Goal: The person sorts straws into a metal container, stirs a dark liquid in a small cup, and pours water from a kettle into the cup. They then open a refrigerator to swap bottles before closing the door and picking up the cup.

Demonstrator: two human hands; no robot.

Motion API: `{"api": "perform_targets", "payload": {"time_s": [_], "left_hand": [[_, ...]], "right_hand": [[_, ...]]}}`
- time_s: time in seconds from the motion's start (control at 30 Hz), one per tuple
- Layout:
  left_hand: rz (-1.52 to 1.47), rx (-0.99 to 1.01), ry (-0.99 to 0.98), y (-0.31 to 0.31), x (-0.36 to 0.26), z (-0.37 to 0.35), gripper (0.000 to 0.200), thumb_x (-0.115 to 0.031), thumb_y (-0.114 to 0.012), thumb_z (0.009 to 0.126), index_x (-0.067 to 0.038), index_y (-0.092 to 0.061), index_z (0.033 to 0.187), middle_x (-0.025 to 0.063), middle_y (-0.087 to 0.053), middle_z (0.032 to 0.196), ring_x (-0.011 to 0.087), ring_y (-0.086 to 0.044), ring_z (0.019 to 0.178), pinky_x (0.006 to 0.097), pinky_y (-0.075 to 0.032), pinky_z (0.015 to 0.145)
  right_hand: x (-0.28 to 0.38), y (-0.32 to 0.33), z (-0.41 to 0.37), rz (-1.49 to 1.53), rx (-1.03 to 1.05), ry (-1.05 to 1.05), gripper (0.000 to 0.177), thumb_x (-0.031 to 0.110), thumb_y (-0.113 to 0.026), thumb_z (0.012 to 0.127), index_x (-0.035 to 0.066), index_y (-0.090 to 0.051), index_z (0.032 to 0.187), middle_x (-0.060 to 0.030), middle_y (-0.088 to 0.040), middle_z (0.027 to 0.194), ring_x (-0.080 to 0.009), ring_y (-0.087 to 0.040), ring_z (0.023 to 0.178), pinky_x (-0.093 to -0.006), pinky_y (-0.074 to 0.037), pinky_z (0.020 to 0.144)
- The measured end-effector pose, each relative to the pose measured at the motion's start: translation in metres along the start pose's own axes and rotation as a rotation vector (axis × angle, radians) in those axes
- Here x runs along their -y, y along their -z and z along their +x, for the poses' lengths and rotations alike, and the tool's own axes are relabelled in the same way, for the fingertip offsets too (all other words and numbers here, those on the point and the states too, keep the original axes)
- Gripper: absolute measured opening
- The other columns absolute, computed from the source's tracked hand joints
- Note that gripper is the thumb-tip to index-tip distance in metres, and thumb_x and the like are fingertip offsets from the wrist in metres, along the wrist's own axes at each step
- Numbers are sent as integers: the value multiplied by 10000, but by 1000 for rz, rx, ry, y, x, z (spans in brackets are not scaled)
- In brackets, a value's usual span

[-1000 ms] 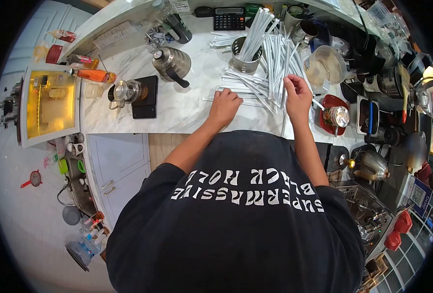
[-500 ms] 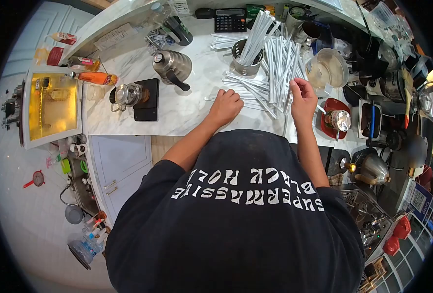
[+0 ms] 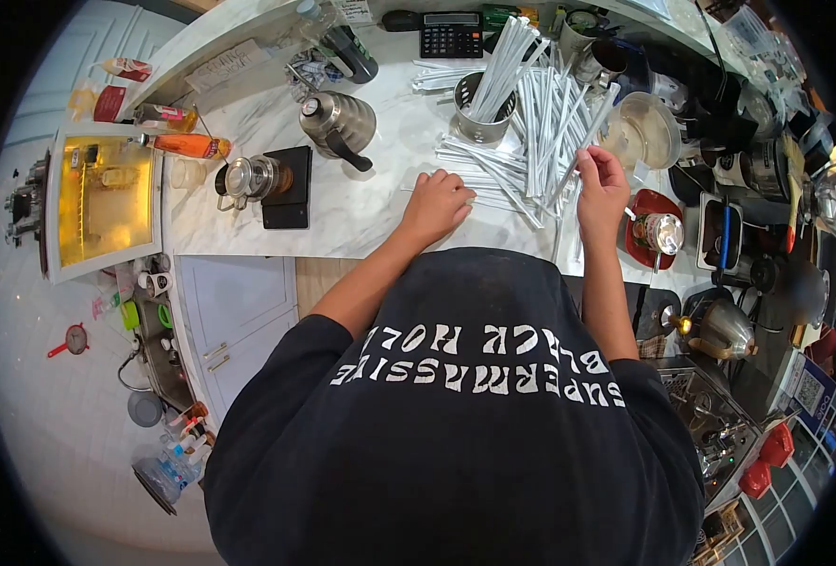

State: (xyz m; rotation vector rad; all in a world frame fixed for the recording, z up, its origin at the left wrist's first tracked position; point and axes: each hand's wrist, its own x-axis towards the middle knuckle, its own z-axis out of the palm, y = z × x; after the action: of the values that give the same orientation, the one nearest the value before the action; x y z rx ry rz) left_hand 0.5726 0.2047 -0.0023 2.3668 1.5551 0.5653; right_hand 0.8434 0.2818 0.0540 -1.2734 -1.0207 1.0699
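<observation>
On the marble counter lies a loose pile of white wrapped straws (image 3: 548,123). A perforated metal cup (image 3: 483,123) at its left holds more of them upright. My right hand (image 3: 602,187) is closed in a pinch at the pile's right side, on a wrapped straw that slants up and to the right. My left hand (image 3: 437,209) rests on the counter at the pile's lower left, fingers curled; whether anything is under them is hidden.
A steel kettle (image 3: 338,127), a black scale (image 3: 291,189) with a glass pot (image 3: 251,179), and a calculator (image 3: 451,35) stand around. Right of my right hand are a clear round tub (image 3: 643,132) and a red tray (image 3: 643,247) with a jar.
My right hand has moved slightly right, and a straw now slants up from its fingers. The view has shifted a little; my left hand stays near the same place.
</observation>
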Motion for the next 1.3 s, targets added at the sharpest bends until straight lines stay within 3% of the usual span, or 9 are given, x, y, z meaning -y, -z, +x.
{"api": "perform_targets", "payload": {"time_s": [0.17, 0.37, 0.57, 0.77, 0.87, 1.0, 1.1, 1.2, 1.3], "left_hand": [[91, 99, -55, -19, 7, 8, 110, -204, -765, 834, -177, -752, 940, -9, -637, 954, 211, -575, 970, 405, -399, 831], [78, 56, -62, -16, 5, 8, 52, -202, -710, 863, -153, -722, 879, 12, -630, 912, 231, -581, 963, 435, -401, 832], [57, -93, 134, 49, -6, -14, 99, -180, -733, 862, -141, -698, 946, 26, -632, 943, 239, -581, 999, 434, -387, 821], [-111, -278, 325, 115, -14, -27, 74, -142, -719, 895, -103, -703, 956, 48, -649, 903, 263, -597, 903, 406, -411, 809], [-326, -501, 340, 127, -15, -6, 75, -126, -699, 915, -65, -695, 958, 84, -663, 885, 279, -603, 875, 378, -449, 814], [-504, -595, 505, 141, -11, 39, 170, -192, -714, 939, -33, -695, 995, 56, -714, 941, 183, -639, 899, 337, -452, 801], [-476, -660, 406, 156, -12, 79, 187, -190, -721, 966, -22, -704, 1048, 10, -702, 937, 76, -584, 791, 267, -459, 688], [-561, -721, 363, 151, -7, 115, 198, -220, -720, 946, -42, -709, 1035, 26, -723, 921, 124, -639, 867, 299, -430, 780], [-615, -692, 338, 136, -4, 138, 176, -188, -716, 947, -30, -710, 1022, 59, -721, 905, 163, -653, 849, 320, -488, 793]], "right_hand": [[6, -2, -4, -9, 24, -9, 180, 117, -708, 978, -22, -693, 1091, -34, -710, 965, -89, -650, 891, -238, -505, 820], [6, 5, -4, 29, -11, -23, 188, 118, -717, 974, -23, -691, 1095, -39, -713, 966, -92, -653, 887, -242, -510, 818], [36, 9, 1, 61, -71, 48, 172, 107, -710, 982, -32, -682, 1079, -57, -721, 959, -106, -666, 880, -254, -528, 821], [43, 0, 19, 122, -85, 91, 139, 83, -706, 981, -29, -673, 1058, -66, -725, 965, -113, -668, 870, -259, -539, 824], [43, -14, 31, 157, -59, 115, 141, 81, -707, 980, -29, -671, 1061, -68, -725, 970, -115, -670, 872, -255, -538, 825], [57, -46, 49, 136, -3, 175, 144, 81, -724, 964, -29, -680, 1046, -73, -737, 972, -116, -682, 881, -251, -540, 812], [51, -70, 66, 165, 36, 224, 141, 87, -727, 959, -23, -691, 1039, -66, -739, 954, -104, -680, 865, -242, -532, 783], [36, -88, 78, 103, 70, 225, 147, 115, -735, 955, -9, -704, 1028, -52, -737, 928, -92, -668, 843, -240, -520, 755], [21, -96, 79, -63, 104, 196, 165, 171, -745, 943, 17, -730, 997, -51, -744, 893, -111, -664, 795, -265, -511, 725]]}}
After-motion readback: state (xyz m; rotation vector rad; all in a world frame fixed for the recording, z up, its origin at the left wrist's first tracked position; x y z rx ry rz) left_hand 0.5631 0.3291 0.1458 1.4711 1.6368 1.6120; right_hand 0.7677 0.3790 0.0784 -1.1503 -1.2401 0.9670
